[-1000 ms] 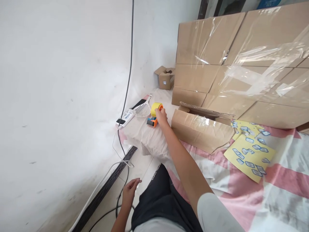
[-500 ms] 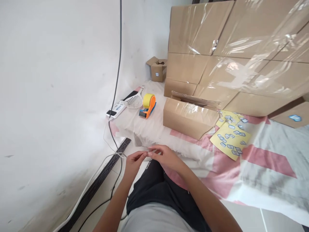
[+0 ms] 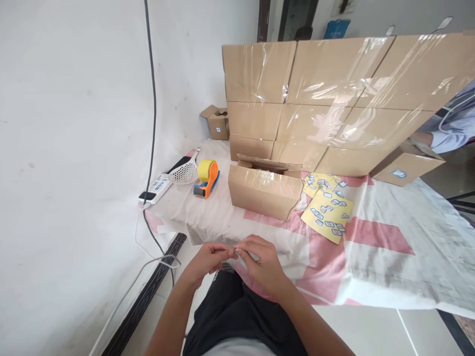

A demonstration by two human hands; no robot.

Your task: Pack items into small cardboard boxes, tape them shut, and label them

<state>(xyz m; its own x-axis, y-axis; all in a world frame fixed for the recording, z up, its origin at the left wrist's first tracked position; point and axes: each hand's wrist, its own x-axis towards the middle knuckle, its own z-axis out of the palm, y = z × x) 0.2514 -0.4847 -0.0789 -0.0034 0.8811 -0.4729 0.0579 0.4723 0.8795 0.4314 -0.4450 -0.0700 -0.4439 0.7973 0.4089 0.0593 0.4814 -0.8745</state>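
Note:
My left hand (image 3: 211, 259) and my right hand (image 3: 261, 257) meet fingertip to fingertip in front of the table's near edge, above my lap. Thumb and forefinger of each are pinched together. Whatever lies between them, if anything, is too small or hidden to make out. Just beyond the hands stands a low cardboard box (image 3: 263, 192) with its top partly open. To its right lie yellow sheets (image 3: 326, 207) with several small blue-edged labels on them. Left of the box is an orange tape dispenser (image 3: 211, 184) with a yellow roll.
A white slotted scoop (image 3: 185, 172) and a white device (image 3: 158, 188) lie at the table's left end. Stacked taped cartons (image 3: 319, 104) rise behind. A small open box (image 3: 218, 126) stands by the wall. At right, another person's sleeve (image 3: 454, 123) shows beside a box (image 3: 404, 165). Cables (image 3: 152, 99) hang at left.
The view has tilted up and shifted right, showing more of the room and another person at the right. My hands stay pinched together at the fingertips.

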